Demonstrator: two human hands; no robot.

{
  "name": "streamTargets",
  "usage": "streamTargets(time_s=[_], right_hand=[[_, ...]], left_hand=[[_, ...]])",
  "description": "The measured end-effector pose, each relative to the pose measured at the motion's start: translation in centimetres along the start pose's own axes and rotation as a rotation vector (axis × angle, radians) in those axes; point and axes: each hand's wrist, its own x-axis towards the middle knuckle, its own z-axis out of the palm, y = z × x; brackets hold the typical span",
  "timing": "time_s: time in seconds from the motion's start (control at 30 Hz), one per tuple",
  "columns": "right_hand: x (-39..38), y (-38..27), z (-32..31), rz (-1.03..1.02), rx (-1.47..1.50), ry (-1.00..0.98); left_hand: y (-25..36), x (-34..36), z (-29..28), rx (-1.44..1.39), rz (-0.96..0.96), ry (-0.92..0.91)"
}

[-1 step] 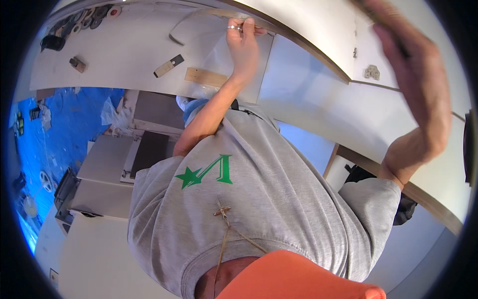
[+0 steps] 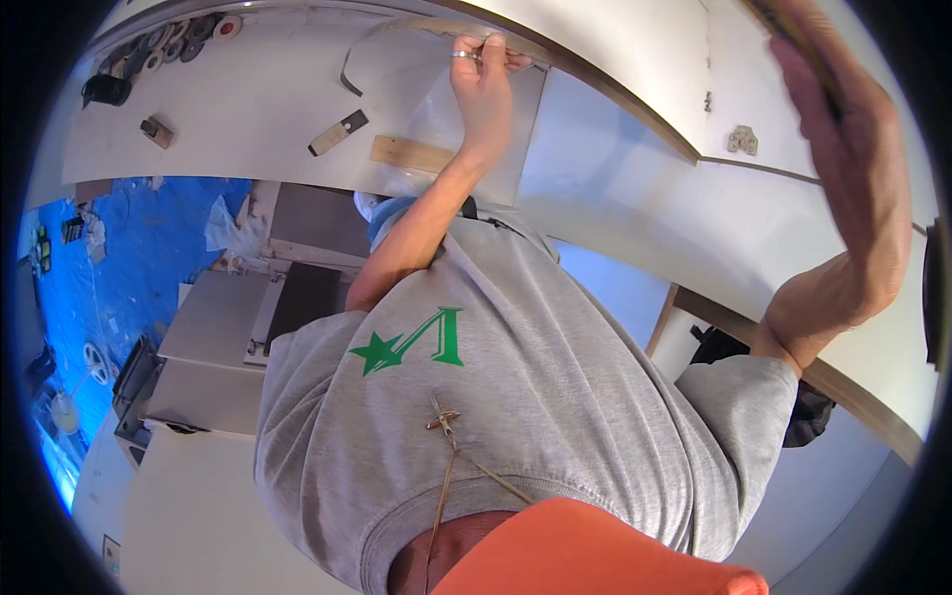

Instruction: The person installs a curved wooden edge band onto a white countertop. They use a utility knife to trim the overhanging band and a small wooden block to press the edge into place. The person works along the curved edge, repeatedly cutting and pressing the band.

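My left hand (image 2: 484, 94), a ring on one finger, pinches a thin brown edging strip (image 2: 436, 24) against the edge of a white panel. The strip's loose end curls away to the left and hangs down in a hook shape. My right hand (image 2: 858, 124) is raised at the far upper right beside the white panel (image 2: 635, 59). Its fingers are wrapped round a long dark thing with a yellowish edge (image 2: 793, 35); motion blur and the frame's rim hide what kind it is.
On the white worktop (image 2: 258, 109) lie a two-tone flat tool (image 2: 338, 133), a wooden block (image 2: 409, 154), a small brown block (image 2: 157, 132) and several tape rolls (image 2: 178, 45). A metal hinge (image 2: 742, 141) is fixed to the panel. Blue sheeting (image 2: 159, 238) covers the floor at left.
My right hand has shifted slightly right and downward with the dark thing in it. The strip's loose end has swayed a little. My left hand keeps its place.
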Motion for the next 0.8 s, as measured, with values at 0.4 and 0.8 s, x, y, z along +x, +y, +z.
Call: streamTargets(time_s=[0.4,0.8], right_hand=[[-5.1,6.7,12.0,0.31,0.854,0.376],[-1.2,12.5,20.4,0.471,1.225,0.554]], left_hand=[[0.9,-1.9,0.9,-0.281,-0.328,-0.374],[-4.7,0.5,-4.1,1.241,0.997,-0.726]])
